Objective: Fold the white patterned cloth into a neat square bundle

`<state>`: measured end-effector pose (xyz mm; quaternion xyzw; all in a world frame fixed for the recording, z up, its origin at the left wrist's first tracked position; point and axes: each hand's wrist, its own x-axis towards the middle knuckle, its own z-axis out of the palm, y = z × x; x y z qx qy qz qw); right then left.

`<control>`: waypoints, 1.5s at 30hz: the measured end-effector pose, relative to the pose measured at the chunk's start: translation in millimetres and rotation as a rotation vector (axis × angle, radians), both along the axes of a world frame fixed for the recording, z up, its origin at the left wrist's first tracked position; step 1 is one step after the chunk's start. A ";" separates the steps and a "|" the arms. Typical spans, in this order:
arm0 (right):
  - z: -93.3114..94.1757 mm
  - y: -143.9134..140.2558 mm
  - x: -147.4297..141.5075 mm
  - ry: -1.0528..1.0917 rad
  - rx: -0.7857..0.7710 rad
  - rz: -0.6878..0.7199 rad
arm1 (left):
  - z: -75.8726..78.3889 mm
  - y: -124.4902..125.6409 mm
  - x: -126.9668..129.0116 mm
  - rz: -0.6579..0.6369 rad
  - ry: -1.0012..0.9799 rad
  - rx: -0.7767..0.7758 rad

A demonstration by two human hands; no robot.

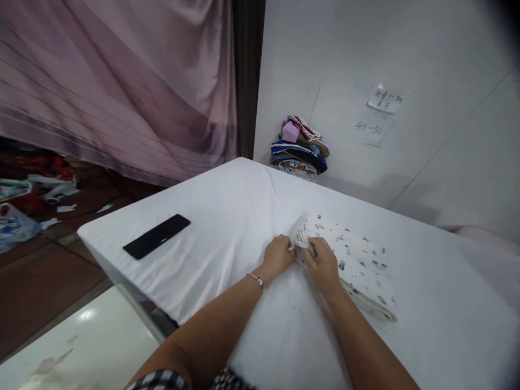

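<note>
Both hands meet at frame centre: the left hand (pixel 279 254) and right hand (pixel 323 264) each pinch the near end of a white printed cloth (pixel 357 260), which lies folded right of centre. Beneath it spreads a white-covered table (pixel 211 216). Upper left hangs a pink curtain (pixel 122 81). A stack of folded clothes (pixel 300 149) sits at the table's far edge, and a black phone (pixel 156 236) lies left, well apart.

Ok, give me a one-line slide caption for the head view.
Both hands, left hand and right hand, pinch the edge of a patterned white cloth on a white-covered table.
</note>
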<state>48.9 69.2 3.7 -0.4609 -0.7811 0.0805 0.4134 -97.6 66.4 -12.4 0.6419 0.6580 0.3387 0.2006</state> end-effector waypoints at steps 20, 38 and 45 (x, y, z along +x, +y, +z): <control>4.9 -11.4 -11.0 -0.140 0.126 -0.004 | 22.9 -20.0 7.3 0.022 -1.070 -0.195; -8.8 -19.6 -20.5 -0.211 0.110 0.041 | 17.1 -13.4 -1.4 0.046 -1.072 -0.372; -12.4 -54.3 61.2 -0.372 -0.020 0.046 | 21.0 -6.6 -2.3 0.104 -0.978 -0.424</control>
